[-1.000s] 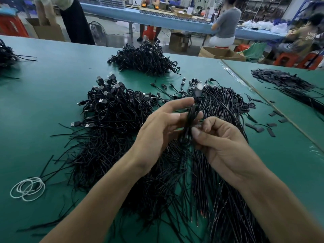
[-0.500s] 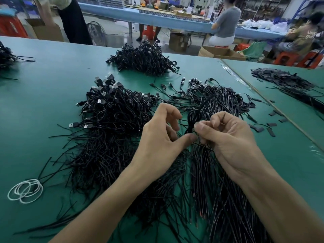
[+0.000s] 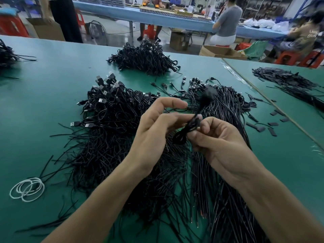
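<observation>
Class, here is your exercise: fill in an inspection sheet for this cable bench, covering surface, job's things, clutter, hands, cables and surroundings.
Surface: green table, joined to a second table on the right.
Job's things: coiled black cable bundle held up between both hands.
Clutter: white rubber bands at left; short black strips at right.
Hands: right hand grips the bundle; left hand has its thumb against it, grip blurred.
Cables: loose heap under the hands; USB plugs at its far left; tied pile beyond.
Surroundings: people at a blue table, cardboard boxes, red stools.
</observation>
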### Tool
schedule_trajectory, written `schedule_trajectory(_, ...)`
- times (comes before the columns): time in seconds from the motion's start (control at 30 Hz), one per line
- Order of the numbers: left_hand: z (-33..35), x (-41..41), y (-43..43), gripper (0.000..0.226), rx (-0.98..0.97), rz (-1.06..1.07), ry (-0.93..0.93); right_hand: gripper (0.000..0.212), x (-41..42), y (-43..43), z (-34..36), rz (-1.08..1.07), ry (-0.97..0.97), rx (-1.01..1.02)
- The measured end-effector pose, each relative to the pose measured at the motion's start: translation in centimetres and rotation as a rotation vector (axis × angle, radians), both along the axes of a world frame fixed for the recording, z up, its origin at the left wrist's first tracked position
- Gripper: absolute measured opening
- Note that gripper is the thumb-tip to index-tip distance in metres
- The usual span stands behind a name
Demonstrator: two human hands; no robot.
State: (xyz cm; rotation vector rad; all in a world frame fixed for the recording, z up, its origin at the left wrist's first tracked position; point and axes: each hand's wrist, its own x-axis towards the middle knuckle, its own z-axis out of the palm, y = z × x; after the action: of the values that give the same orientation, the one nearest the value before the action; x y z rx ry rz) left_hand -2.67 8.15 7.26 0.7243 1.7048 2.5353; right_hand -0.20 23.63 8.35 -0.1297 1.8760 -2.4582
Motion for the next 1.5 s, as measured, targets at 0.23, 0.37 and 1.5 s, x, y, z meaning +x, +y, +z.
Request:
schedule_trajectory(0.23,-1.2,1.0,1.5,0.023,-0.267,0.200,0.292,0.031,-0.3,0.6,-0.2,-0.153,0.051,0.000)
schedule_trajectory(0.37,-2.0,0.6,1.4,0.038,-0.457,0.458,0.286,0.033,-0.2,1.0,0.1,-0.191,0.145,0.005)
schedule_trajectory(1.5,-2.6,-9.1,-2.6,0.022,-0.297,0.473,-0.322,0.033,-7.9,5.6,-8.4,-0.089,-0.015,1.305)
